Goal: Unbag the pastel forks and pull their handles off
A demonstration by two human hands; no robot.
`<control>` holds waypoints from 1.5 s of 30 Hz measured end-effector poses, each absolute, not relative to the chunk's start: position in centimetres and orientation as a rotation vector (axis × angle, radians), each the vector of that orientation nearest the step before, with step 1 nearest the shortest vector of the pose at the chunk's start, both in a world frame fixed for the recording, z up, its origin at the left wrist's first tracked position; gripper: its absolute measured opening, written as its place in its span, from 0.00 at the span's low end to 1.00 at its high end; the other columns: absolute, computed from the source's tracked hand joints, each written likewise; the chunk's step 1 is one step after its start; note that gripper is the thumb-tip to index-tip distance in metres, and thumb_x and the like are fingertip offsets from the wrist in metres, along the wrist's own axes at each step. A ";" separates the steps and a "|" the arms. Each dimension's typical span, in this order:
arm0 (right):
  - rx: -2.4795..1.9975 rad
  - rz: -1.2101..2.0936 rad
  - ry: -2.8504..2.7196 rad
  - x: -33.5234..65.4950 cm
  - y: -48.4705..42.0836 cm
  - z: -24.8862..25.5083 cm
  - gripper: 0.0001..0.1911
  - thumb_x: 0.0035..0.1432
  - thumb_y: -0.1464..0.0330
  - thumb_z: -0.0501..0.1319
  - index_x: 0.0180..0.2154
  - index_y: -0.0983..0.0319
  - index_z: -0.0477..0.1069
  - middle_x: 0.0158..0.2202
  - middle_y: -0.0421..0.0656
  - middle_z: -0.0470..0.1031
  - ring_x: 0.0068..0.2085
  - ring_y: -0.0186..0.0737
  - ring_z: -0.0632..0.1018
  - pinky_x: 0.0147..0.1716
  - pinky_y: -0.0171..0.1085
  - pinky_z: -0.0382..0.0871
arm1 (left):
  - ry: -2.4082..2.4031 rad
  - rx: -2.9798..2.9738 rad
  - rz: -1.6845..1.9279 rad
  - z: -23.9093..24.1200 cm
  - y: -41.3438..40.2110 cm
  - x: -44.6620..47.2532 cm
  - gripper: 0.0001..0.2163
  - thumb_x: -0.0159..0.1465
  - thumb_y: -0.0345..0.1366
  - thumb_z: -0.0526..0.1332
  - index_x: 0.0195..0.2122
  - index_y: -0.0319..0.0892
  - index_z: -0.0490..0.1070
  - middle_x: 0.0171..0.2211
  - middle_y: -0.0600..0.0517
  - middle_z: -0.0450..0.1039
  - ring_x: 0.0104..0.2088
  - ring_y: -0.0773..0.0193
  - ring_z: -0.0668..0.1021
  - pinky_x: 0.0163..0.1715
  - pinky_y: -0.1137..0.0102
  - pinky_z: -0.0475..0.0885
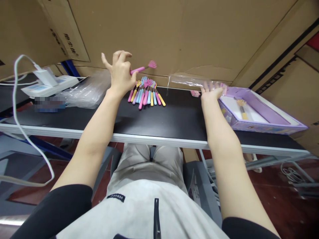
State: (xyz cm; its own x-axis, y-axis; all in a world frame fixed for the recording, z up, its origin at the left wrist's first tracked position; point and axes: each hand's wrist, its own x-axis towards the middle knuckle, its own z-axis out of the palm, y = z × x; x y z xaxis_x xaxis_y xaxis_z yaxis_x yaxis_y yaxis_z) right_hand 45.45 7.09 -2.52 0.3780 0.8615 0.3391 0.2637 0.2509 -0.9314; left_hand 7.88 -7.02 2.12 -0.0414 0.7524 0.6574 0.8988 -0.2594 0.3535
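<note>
My left hand (121,71) is raised over the table's back part. Between its thumb and fingers it pinches a pink back scratcher (142,69), whose hand-shaped head points right. Below it, several similar scratchers (147,94) with pink, yellow, blue and purple handles lie fanned on the black table. My right hand (209,94) is at a long clear plastic bag (185,79), which stretches leftward from its fingers. Its grip is partly hidden by the see-through film. A purple open box (269,124) stands just right of that hand, with a yellow-handled scratcher (243,109) inside.
A pile of clear plastic bags (87,91) lies left of my left forearm. Further left are a white power strip (63,83) with a charger and a looping white cable (18,113). A small pink piece (195,93) lies near my right hand. Cardboard (159,33) walls the back.
</note>
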 end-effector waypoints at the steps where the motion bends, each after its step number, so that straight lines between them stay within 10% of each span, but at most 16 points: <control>1: -1.287 0.586 -1.131 45.2 7.0 -2.5 0.30 0.69 0.50 0.43 0.50 0.57 0.76 0.62 0.54 0.70 0.62 0.51 0.77 0.53 0.56 0.73 | -1.802 -2.019 -1.183 2.1 -7.1 7.9 0.23 0.63 0.61 0.54 0.41 0.51 0.79 0.56 0.52 0.77 0.70 0.39 0.53 0.68 0.39 0.19; 12: -0.965 0.879 -0.639 42.5 4.8 -1.5 0.31 0.74 0.58 0.34 0.55 0.57 0.72 0.62 0.49 0.71 0.53 0.39 0.82 0.50 0.46 0.76 | -2.067 -2.132 -0.514 -0.9 -4.5 9.2 0.21 0.60 0.41 0.57 0.48 0.37 0.79 0.53 0.38 0.78 0.65 0.34 0.67 0.69 0.32 0.34; 18: -0.937 0.995 -0.604 40.8 4.7 -1.8 0.18 0.72 0.59 0.49 0.50 0.59 0.72 0.50 0.47 0.76 0.45 0.38 0.82 0.46 0.44 0.79 | -2.223 -2.222 -0.081 -2.0 -3.7 9.4 0.15 0.62 0.34 0.56 0.41 0.37 0.81 0.44 0.36 0.81 0.58 0.37 0.76 0.70 0.35 0.40; 24: -1.020 1.082 -0.783 37.0 3.4 -2.2 0.09 0.68 0.68 0.59 0.33 0.63 0.69 0.25 0.36 0.66 0.26 0.29 0.72 0.39 0.40 0.80 | -2.151 -2.188 -0.677 -1.8 -3.9 10.2 0.16 0.69 0.40 0.55 0.46 0.37 0.79 0.50 0.37 0.78 0.61 0.39 0.73 0.69 0.39 0.46; 29: -1.086 1.259 -1.050 33.1 0.1 -2.4 0.10 0.63 0.69 0.66 0.30 0.63 0.69 0.22 0.35 0.65 0.22 0.29 0.69 0.32 0.37 0.78 | -2.206 -2.474 -1.247 -1.9 -4.9 12.8 0.16 0.72 0.45 0.56 0.39 0.40 0.78 0.24 0.51 0.71 0.37 0.54 0.81 0.48 0.61 0.74; 33: -1.082 1.394 -1.128 30.8 -2.2 -2.7 0.10 0.64 0.69 0.66 0.30 0.63 0.70 0.21 0.37 0.69 0.21 0.29 0.70 0.27 0.34 0.76 | -2.284 -2.492 -1.703 -2.2 -5.5 14.6 0.13 0.70 0.39 0.61 0.31 0.39 0.77 0.16 0.56 0.62 0.19 0.67 0.71 0.25 0.73 0.67; 45: -1.106 1.320 -1.236 30.1 -3.3 -2.9 0.18 0.61 0.63 0.71 0.30 0.61 0.64 0.25 0.35 0.72 0.22 0.29 0.74 0.26 0.33 0.78 | -2.340 -2.248 -2.173 -2.2 -5.3 15.1 0.11 0.63 0.26 0.62 0.23 0.39 0.69 0.14 0.59 0.60 0.13 0.75 0.60 0.16 0.77 0.55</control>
State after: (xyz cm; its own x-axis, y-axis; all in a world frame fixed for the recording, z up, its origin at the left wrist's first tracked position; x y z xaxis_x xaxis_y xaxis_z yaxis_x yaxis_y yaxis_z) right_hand 30.10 -3.33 -2.95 -0.1074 0.9942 0.0032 -0.0682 -0.0042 -0.9977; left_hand 15.11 -5.32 -2.18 -0.1518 0.9788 0.1373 0.2096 -0.1039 0.9723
